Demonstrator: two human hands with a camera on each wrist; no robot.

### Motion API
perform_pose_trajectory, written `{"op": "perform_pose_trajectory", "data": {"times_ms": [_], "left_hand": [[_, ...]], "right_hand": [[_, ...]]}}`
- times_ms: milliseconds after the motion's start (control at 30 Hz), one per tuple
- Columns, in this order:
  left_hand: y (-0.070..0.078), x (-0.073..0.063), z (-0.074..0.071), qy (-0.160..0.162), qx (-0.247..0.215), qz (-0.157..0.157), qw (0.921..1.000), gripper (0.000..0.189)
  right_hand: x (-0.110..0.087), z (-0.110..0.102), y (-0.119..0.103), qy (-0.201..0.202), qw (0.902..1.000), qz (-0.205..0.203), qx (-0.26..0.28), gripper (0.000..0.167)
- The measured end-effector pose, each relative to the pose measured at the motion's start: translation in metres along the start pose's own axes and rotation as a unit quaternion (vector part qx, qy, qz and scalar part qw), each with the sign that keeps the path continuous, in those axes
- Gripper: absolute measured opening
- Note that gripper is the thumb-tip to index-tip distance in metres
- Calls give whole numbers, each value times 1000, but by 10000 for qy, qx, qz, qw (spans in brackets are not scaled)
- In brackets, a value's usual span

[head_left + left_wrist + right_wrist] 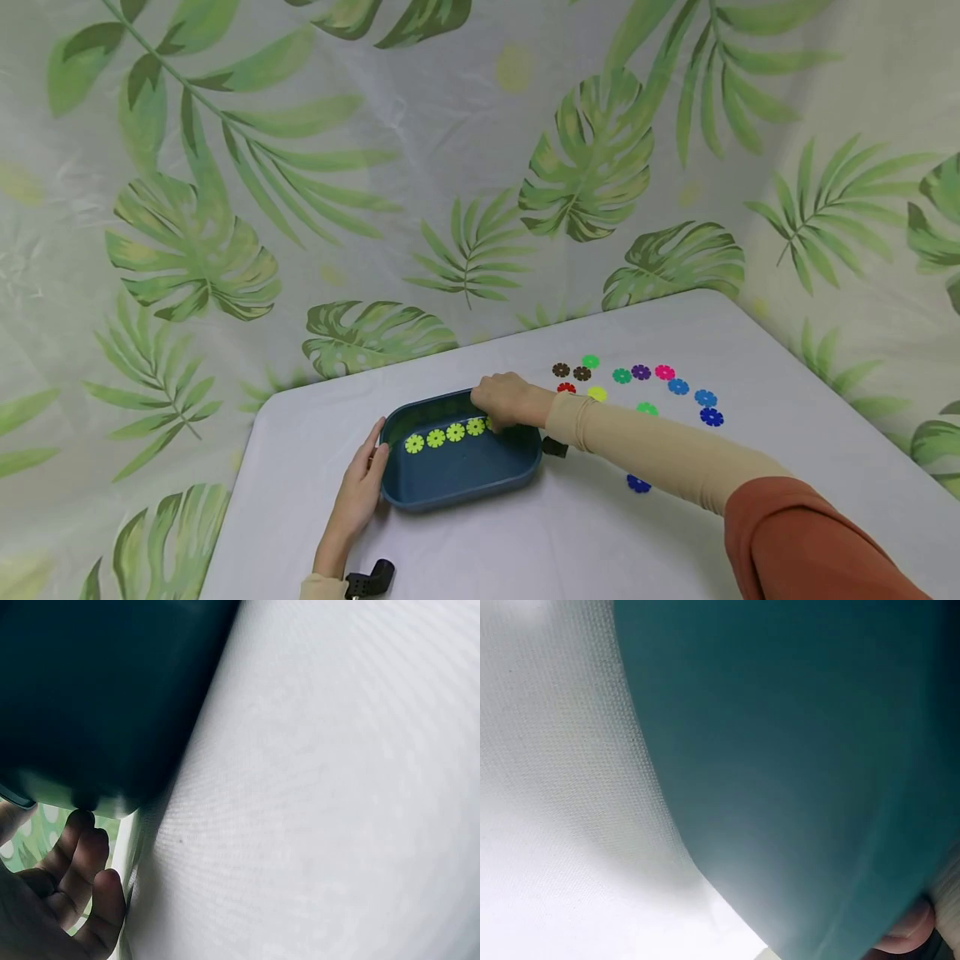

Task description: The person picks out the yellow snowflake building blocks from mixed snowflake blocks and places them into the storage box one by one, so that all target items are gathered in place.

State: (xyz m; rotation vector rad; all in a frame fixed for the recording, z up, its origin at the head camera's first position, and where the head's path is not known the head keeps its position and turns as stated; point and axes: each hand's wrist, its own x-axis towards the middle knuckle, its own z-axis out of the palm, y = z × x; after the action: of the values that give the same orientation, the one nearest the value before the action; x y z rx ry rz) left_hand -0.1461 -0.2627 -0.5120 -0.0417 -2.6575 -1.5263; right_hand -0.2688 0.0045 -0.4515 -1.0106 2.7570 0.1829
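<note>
Five yellow discs (436,438) lie in a row inside one blue tray (465,483), the fifth partly hidden by the right hand (508,400). That hand reaches in over the far right of the tray; whether its fingers pinch a disc cannot be told. The left hand (362,483) grips the tray's left end between thumb and fingers. Right of the tray, thirteen loose discs (664,372) show on the white surface (315,450): three green, two brown, two light blue, two dark blue, one each purple, pink, red and yellow.
</note>
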Motion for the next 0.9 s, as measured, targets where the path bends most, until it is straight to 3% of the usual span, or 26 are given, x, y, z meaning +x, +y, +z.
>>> {"op": "perform_pose_trajectory", "data": {"times_ms": [267,533,733,900], "left_hand": [[2,-1,0,-109,-53,5,9999,52],[2,0,-2,-126,-46,23,9999,53],[1,0,-3,-158,-120,-8,9998,53],[2,-1,-2,-232,-255,-21,9994,54]], "right_hand": [[-2,-1,3,9,10000,-26,82,24],[-11,-18,16,579,9968,-195,517,17],[-32,-37,38,1030,9894,-275,984,9],[-58,-47,59,1277,9827,-70,1337,9]]}}
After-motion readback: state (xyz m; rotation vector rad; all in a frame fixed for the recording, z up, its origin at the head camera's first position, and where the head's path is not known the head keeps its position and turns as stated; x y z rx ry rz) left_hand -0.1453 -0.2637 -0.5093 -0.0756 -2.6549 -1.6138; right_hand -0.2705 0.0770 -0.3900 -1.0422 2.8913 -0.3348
